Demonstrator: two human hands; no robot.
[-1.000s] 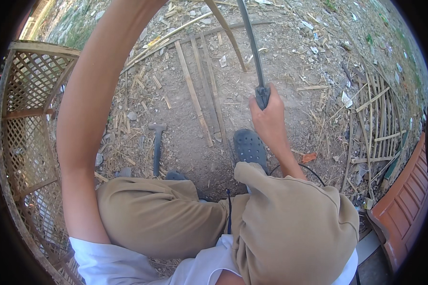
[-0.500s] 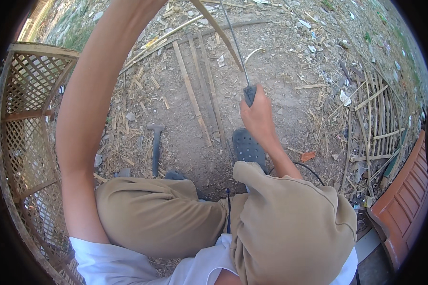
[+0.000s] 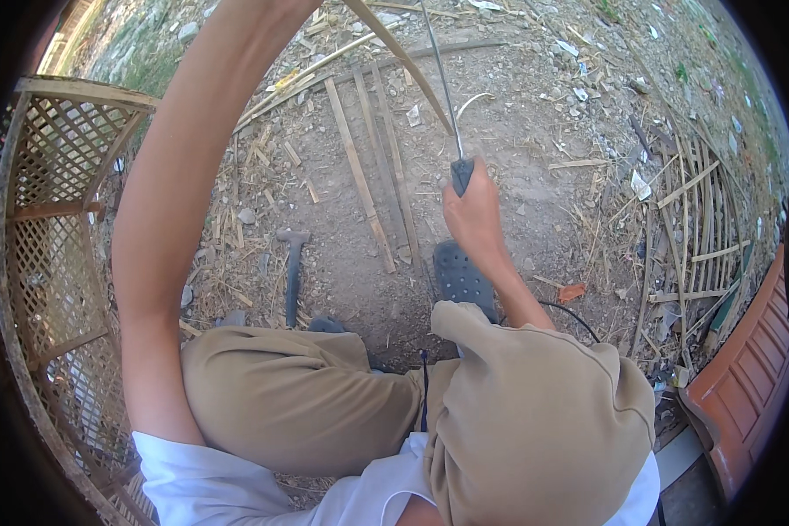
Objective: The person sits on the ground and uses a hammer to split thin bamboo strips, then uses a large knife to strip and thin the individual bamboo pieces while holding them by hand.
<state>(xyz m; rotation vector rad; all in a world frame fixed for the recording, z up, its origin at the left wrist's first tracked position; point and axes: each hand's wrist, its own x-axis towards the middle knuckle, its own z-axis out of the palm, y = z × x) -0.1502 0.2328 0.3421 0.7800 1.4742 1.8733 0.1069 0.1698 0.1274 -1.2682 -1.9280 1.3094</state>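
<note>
My right hand [image 3: 473, 203] is wrapped round the dark handle [image 3: 462, 173] of a long knife. Its thin metal blade [image 3: 439, 70], seen almost edge-on, runs up past the top of the picture. Just left of the blade, a flat wooden or bamboo strip [image 3: 401, 58] slants down from the upper edge, its lower end close to the blade near the handle; whether they touch I cannot tell. My left forearm [image 3: 171, 184] reaches up and out at the top, so my left hand is out of sight. What holds the strip's upper end is hidden.
A hammer [image 3: 294, 276] lies left of my feet. Several flat strips [image 3: 359, 167] rest on the dirt ahead. A lattice panel [image 3: 57, 254] stands at left. To the right are a bundle of thin slats [image 3: 697, 219] and a reddish-brown moulded panel [image 3: 745, 359].
The blade's upper part has shifted slightly right, and the strip's lower end sits a little lower and further right. My right hand keeps its grip. The view has moved slightly.
</note>
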